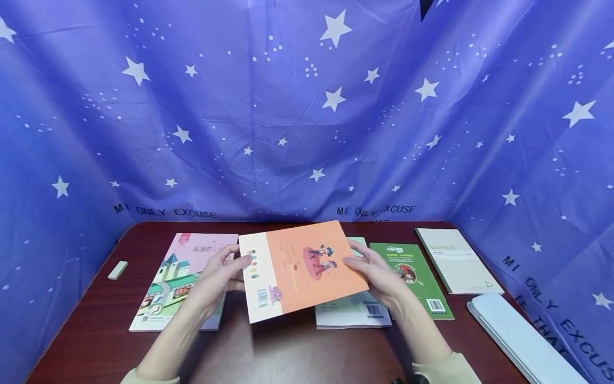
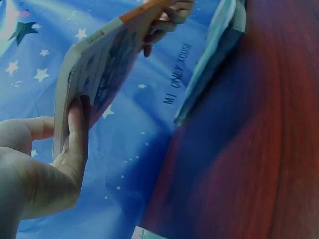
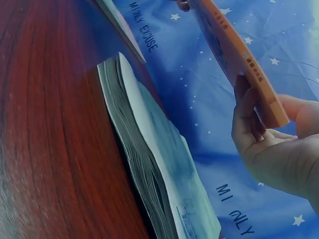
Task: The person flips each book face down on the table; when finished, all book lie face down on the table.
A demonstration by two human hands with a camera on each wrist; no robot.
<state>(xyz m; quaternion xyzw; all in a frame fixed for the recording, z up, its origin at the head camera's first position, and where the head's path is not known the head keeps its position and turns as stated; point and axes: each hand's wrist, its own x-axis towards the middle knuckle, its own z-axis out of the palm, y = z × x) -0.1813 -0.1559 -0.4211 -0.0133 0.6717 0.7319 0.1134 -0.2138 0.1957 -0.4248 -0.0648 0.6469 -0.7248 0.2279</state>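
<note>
Two hands held one orange book (image 1: 302, 269) in the air above the dark red surface (image 1: 96, 341), its back cover up, barcode toward the person. The left hand (image 1: 218, 277) gripped its white spine edge, thumb on top and fingers (image 2: 75, 129) curled beneath; the right hand (image 1: 376, 274) pinched the opposite edge the same way, fingers (image 3: 244, 114) pressed under the cover. Judging by its thinness, the paperback was probably light and somewhat bendy, with a glossy cover that could slip, so holding both side edges suited it. Both forearms reached forward from pale sleeves, wrists slightly raised. Below the right fingers lay a pale green book (image 1: 352, 312); below the left fingers lay a pink book (image 1: 179, 282). Beyond the right hand sat a green book (image 1: 414, 277).
</note>
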